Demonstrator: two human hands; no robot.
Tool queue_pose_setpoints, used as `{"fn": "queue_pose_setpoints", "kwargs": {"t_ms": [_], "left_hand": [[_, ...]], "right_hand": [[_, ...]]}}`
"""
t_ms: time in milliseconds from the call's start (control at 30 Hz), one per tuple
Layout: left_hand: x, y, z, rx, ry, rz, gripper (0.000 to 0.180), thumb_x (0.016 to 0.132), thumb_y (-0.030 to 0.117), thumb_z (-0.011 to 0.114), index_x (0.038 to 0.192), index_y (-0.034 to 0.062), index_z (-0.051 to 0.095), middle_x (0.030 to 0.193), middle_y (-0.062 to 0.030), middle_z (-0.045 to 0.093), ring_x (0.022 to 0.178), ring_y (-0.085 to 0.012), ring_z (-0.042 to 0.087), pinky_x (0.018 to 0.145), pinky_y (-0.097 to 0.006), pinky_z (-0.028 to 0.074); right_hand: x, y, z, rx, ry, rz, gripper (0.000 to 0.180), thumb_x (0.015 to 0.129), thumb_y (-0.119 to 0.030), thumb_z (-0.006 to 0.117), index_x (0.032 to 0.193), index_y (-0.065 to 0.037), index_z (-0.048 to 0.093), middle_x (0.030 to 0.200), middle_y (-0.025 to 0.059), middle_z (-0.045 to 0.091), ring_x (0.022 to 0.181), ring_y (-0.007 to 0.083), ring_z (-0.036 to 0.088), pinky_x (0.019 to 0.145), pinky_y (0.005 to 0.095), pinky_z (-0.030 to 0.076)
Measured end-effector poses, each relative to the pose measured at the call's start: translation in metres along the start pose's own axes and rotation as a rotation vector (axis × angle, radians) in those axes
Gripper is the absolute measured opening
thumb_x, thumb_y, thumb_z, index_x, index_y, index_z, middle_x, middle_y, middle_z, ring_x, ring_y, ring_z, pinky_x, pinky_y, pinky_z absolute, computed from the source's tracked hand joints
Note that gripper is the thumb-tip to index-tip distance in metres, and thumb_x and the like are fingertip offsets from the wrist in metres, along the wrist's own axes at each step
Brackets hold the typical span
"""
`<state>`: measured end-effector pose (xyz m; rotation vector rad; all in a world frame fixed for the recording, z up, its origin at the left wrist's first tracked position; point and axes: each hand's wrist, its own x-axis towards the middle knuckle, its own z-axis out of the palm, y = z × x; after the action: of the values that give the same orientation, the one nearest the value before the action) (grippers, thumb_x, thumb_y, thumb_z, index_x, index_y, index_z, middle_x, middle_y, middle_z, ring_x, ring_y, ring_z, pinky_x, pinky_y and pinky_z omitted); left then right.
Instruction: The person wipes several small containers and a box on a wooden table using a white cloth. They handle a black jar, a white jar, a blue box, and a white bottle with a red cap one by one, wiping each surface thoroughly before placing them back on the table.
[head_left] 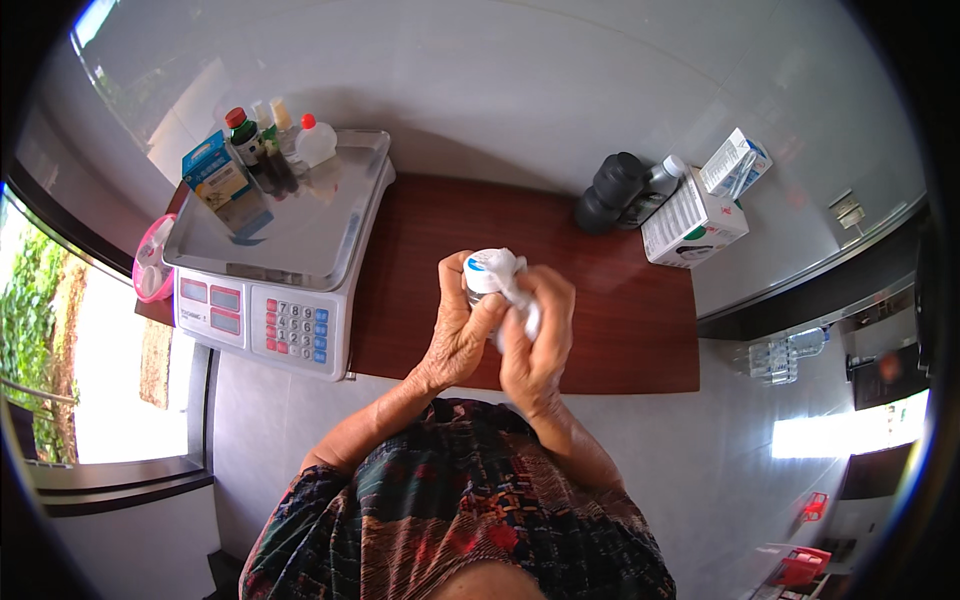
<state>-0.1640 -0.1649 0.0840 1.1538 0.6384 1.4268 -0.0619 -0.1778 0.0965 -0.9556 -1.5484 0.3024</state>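
Observation:
My left hand point(458, 332) wraps around a small jar with a white lid point(485, 273), held upright above the dark red-brown table point(620, 340). My right hand point(537, 335) presses a white cloth or tissue point(520, 290) against the jar's lid and side. Both hands meet over the table's front middle. The jar's body is mostly hidden by my fingers.
A digital weighing scale point(290, 325) with a steel pan point(310, 225) stands at the left, carrying a blue box point(222, 182) and several small bottles point(270, 145). A pink round object point(150, 265) sits beyond it. At the back right are dark weights point(612, 190) and white cartons point(695, 220).

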Motion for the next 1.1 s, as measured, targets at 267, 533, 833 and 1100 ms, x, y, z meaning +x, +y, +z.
{"fn": "queue_pose_setpoints", "kwargs": {"t_ms": [267,533,833,1100], "left_hand": [[0.0,-0.011,-0.007,0.025,0.002,0.013,0.048,0.094,0.025,0.058,0.127,0.0071,0.028,0.116,-0.0069,0.046,0.107,-0.0129,0.044,0.092,-0.03,0.041],[0.01,0.001,-0.015,-0.248,0.135,-0.154,0.032,0.098,0.029,0.051,0.123,0.0151,0.038,0.102,-0.0037,0.053,0.091,-0.0131,0.055,0.075,-0.028,0.051],[0.007,-0.005,-0.017,-0.444,0.089,-0.102,0.037,0.098,0.024,0.049,0.13,0.0061,0.045,0.119,-0.0086,0.057,0.114,-0.0202,0.054,0.098,-0.038,0.044],[-0.001,-0.006,-0.018,-0.092,0.028,-0.075,0.054,0.089,0.03,0.065,0.128,0.0064,0.037,0.111,-0.0057,0.051,0.103,-0.0127,0.047,0.091,-0.031,0.041]], "right_hand": [[0.032,0.012,-0.012,0.218,-0.181,0.269,0.025,0.094,-0.02,0.053,0.11,-0.002,0.058,0.101,0.0106,0.06,0.088,0.0201,0.059,0.076,0.0329,0.049],[-0.028,0.003,0.006,-0.262,-0.164,-0.327,0.042,0.08,-0.002,0.064,0.121,-0.001,0.057,0.114,0.014,0.048,0.103,0.0305,0.049,0.084,0.0407,0.046],[0.011,0.006,-0.006,0.013,-0.043,0.064,0.026,0.08,0.0,0.056,0.106,0.0,0.06,0.106,0.0121,0.052,0.091,0.0266,0.057,0.071,0.0356,0.05],[0.023,0.031,0.004,0.264,-0.225,0.479,0.021,0.086,0.0,0.047,0.104,0.0,0.058,0.098,0.0103,0.059,0.088,0.018,0.059,0.075,0.0315,0.049]]}}
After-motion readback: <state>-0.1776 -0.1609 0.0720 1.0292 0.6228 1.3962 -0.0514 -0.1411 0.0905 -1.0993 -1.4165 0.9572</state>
